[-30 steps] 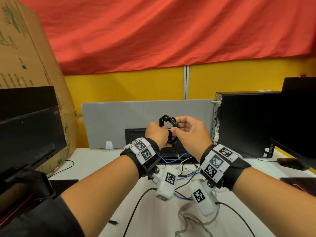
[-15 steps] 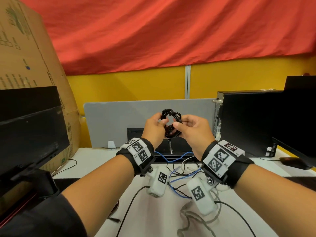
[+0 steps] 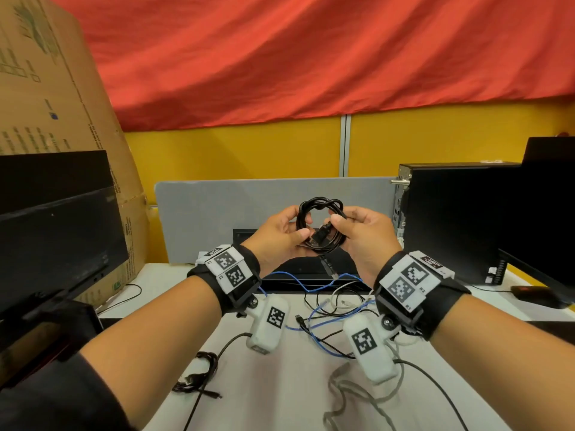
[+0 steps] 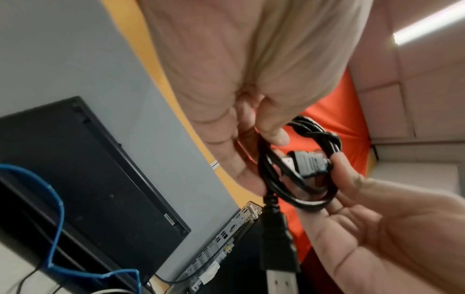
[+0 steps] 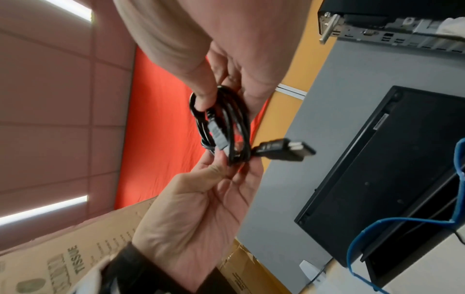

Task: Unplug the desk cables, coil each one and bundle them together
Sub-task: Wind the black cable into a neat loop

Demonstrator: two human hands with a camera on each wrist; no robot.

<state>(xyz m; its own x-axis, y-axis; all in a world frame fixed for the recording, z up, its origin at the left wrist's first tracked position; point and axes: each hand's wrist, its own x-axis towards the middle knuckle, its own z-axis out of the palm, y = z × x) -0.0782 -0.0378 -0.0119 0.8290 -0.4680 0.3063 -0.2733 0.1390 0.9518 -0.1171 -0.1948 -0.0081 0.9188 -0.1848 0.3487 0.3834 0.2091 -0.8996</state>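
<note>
1. Head view: a coiled black cable is held up above the desk, between the left hand and the right hand. Both sets of fingers are curled onto the coil, with thumbs pinching its rim. One plug is seen dangling below. A blue cable, a grey cable and a small black cable lie loose on the desk. No writing on the cardboard box can be read here.
2. Left wrist view: a second plug, lying within the coil by the right thumb, is shown. The rear ports of a computer tower are visible.
3. Right wrist view: the word "TISSUE" is printed on the box.
</note>
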